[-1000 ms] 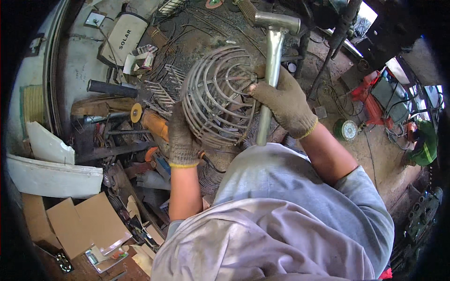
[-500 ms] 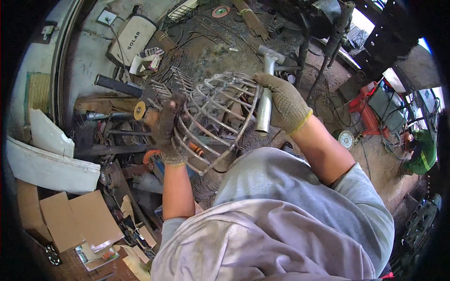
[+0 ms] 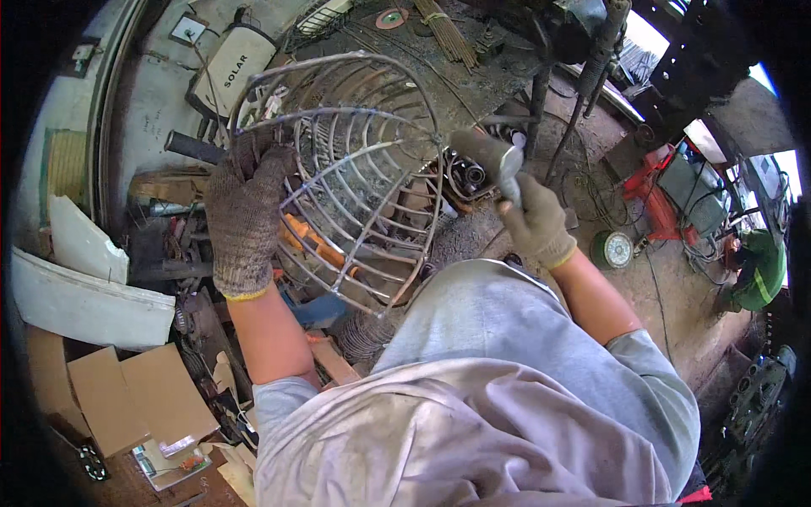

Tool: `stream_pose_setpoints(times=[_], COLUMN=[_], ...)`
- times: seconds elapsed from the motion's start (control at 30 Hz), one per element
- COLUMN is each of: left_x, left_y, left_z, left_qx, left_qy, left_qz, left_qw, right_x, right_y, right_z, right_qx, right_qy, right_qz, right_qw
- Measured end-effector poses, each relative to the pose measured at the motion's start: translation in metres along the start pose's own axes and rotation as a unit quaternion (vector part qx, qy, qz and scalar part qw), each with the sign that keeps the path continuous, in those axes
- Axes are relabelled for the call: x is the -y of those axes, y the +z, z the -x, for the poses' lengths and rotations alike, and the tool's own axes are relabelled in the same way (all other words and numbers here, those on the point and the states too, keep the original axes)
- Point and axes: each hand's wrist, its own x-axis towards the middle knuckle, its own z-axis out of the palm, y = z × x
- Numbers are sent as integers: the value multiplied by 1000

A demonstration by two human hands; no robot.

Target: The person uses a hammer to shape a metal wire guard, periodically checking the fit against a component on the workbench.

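In front of me hangs a cage of bent metal rods (image 3: 372, 145), rounded like a basket, with ribs joined by cross rods. My left hand (image 3: 247, 215), in a dark knitted glove, is closed on the cage's left side. A metal hammer (image 3: 486, 154) with a cylindrical head is in my right hand (image 3: 541, 226), which also wears a knitted glove. The hammer's head is just right of the cage's rim; whether they touch I cannot tell. Most of the handle is hidden by the hand and foreshortening. Behind the cage's lower ribs an orange tool (image 3: 314, 241) shows.
A bundle of thin rods (image 3: 448, 32) lies at the far side. Cardboard boxes (image 3: 169, 397) and white curved panels (image 3: 93, 296) are at the left. A round gauge-like dial (image 3: 617, 250) and a red machine (image 3: 663, 198) stand at the right, near a person in green (image 3: 760, 275).
The cage has turned and risen, so its open rim and inner ribs show more. My left hand has shifted left. The hammer, upright before, now points its head toward the cage.
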Motion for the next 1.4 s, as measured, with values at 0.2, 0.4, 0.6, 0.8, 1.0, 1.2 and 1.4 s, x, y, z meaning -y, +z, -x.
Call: stream_pose_setpoints(times=[0.2,0.4,0.6,0.8,1.0,1.2,1.4], left_x=[10,6,-9,-5,2,3,20], left_y=[5,19,33,36,36,40,36], left_z=[0,7,16,17,15,14,5], left_qx=[-3,-42,-76,-78,-115,-96,-94], left_qy=[260,262,184,115,81,60,49], left_qz=[-239,-241,-221,-171,-77,-119,-69], left_qw=[936,934,955,975,987,986,992], right_x=[20,23,26,30,36,32,38], right_y=[7,7,8,12,15,20,20], right_z=[2,3,-6,-21,-28,-40,-39], right_qx=[4,-2,-7,14,32,29,42], right_qy=[-74,-18,-23,22,16,42,33], right_qz=[66,105,105,108,93,85,59], right_qw=[995,994,994,994,995,995,997])
